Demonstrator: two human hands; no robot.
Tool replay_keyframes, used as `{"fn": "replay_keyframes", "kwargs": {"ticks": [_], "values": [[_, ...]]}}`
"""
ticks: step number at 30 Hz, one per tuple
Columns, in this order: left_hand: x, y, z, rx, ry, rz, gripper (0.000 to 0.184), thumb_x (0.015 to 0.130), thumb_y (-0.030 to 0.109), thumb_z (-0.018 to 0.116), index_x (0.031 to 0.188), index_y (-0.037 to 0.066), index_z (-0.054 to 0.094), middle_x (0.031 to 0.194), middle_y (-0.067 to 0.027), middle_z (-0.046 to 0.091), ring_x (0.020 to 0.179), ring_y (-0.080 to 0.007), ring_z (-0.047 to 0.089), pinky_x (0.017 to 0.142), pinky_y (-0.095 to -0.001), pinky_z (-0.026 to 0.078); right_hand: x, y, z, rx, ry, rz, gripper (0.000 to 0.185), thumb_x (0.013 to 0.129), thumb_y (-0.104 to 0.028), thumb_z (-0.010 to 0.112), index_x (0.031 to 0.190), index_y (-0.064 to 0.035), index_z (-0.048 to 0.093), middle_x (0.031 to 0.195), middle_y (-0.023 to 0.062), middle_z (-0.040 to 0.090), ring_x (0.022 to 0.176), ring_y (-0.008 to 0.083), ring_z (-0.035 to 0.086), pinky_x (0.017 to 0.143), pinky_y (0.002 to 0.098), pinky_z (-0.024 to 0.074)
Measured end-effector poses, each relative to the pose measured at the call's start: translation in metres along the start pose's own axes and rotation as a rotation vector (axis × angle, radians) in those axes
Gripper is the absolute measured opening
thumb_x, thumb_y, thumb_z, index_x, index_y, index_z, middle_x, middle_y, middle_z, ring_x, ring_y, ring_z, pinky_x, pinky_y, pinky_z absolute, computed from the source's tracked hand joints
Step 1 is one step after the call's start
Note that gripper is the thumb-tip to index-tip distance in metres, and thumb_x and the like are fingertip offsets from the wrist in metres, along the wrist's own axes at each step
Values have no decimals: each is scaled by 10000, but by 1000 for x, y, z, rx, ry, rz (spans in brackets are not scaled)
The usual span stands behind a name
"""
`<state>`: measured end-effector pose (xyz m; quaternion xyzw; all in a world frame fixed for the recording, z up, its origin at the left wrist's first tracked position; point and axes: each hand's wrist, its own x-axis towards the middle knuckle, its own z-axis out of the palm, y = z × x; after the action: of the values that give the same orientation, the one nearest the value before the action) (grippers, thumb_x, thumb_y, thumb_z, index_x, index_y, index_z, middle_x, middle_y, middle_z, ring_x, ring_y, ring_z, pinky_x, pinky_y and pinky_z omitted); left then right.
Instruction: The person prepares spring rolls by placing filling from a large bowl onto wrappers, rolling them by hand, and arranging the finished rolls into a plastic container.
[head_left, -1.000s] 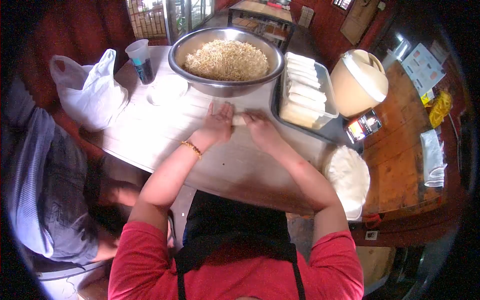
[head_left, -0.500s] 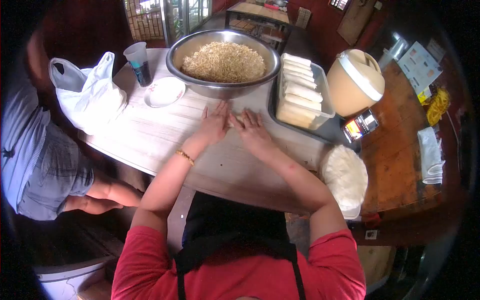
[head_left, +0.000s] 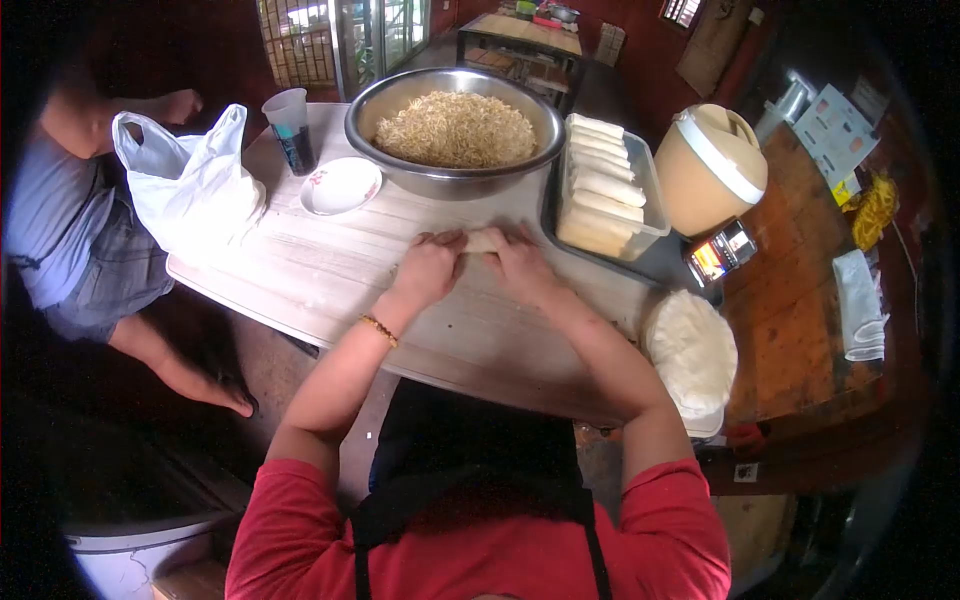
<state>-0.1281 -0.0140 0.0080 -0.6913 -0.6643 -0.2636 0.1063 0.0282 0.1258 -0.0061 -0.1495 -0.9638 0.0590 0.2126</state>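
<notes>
A pale spring roll [head_left: 480, 242] lies on the table just in front of the steel bowl, its middle showing between my hands. My left hand [head_left: 430, 266] has its fingers curled over the roll's left end. Over the right end bend the fingers of my right hand [head_left: 521, 268]. Bean sprouts [head_left: 455, 130] fill the wide steel bowl [head_left: 360, 135]. To the right, several finished spring rolls [head_left: 605, 187] are stacked in a clear plastic container [head_left: 652, 205]. A round stack of pale wrappers [head_left: 690, 352] sits by my right forearm.
Left of the bowl are a white saucer [head_left: 342, 187], a plastic cup with dark liquid [head_left: 292, 135] and a white plastic bag [head_left: 190, 185]. A beige jug [head_left: 712, 160] and a phone [head_left: 722, 252] stand at right. Another person [head_left: 75, 230] is at far left.
My hands have gone from flat, outstretched fingers to fingers curled over the roll, which now shows between them. The other person at left has shifted, with a hand now showing.
</notes>
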Motion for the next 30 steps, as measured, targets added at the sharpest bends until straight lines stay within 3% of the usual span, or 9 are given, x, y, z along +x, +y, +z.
{"fn": "replay_keyframes", "kwargs": {"ticks": [4,6,8,13,16,20,23,26,30], "values": [[7,3,-8,108,-95,-20,338,813,159,615,1123,27,620,1115,-148,655,984,-303,626,936,-420,418,3,1,4,0,7,22,396,848,-179,620,1204,-65,490,1208,193,581,1180,327,533,1086,564,273],[11,-3,-8,97,-144,-43,360,803,149,637,1138,20,613,1087,-149,664,969,-313,628,913,-417,436,3,-1,3,-207,246,-118,357,814,-144,652,1150,-81,551,1159,123,591,1126,301,543,1042,468,347],[17,-15,-7,84,-191,-63,386,793,140,659,1153,14,605,1060,-149,673,955,-323,631,890,-415,453,6,-13,-15,-196,182,-98,350,784,-143,674,1114,-83,575,1140,95,580,1109,276,530,987,440,359],[19,-48,1,-632,-87,-159,598,757,70,714,1313,47,493,1093,-120,680,941,-272,660,867,-359,493,15,-12,-14,-194,85,-97,353,718,-158,718,1046,-77,615,1033,65,558,1022,248,514,846,386,358],[18,-49,-4,-691,-158,-216,663,743,109,750,1335,45,460,1116,-129,671,985,-260,656,883,-346,498,19,-12,-9,-203,133,-107,356,714,-164,724,1039,-71,612,1020,71,554,1023,251,513,847,390,365],[10,-42,-6,-506,-137,-146,726,742,58,768,1379,36,421,1206,-154,631,1064,-230,629,870,-320,516,27,-8,-15,-143,0,-108,323,758,-193,704,1033,-74,582,1021,88,560,1037,270,518,879,418,370],[5,-53,7,-370,94,55,718,707,182,798,1331,47,470,1104,-157,657,898,-293,655,807,-367,511,34,-6,-27,58,-177,-87,286,810,-211,679,1019,-64,551,1035,120,575,1046,305,543,878,449,398],[12,-44,-27,-536,-209,-207,697,723,187,801,1322,37,478,1078,-132,652,862,-247,648,757,-351,509,42,-17,-61,317,-234,-70,281,838,-207,669,1018,-47,525,1032,166,588,1023,334,578,839,453,433],[48,-30,-83,-1182,189,-204,498,820,37,709,1273,6,503,1033,-56,645,858,-90,618,748,-224,490,79,-34,-110,471,59,-154,304,825,-161,687,1021,-23,499,1022,209,580,990,344,601,803,433,461]]}}
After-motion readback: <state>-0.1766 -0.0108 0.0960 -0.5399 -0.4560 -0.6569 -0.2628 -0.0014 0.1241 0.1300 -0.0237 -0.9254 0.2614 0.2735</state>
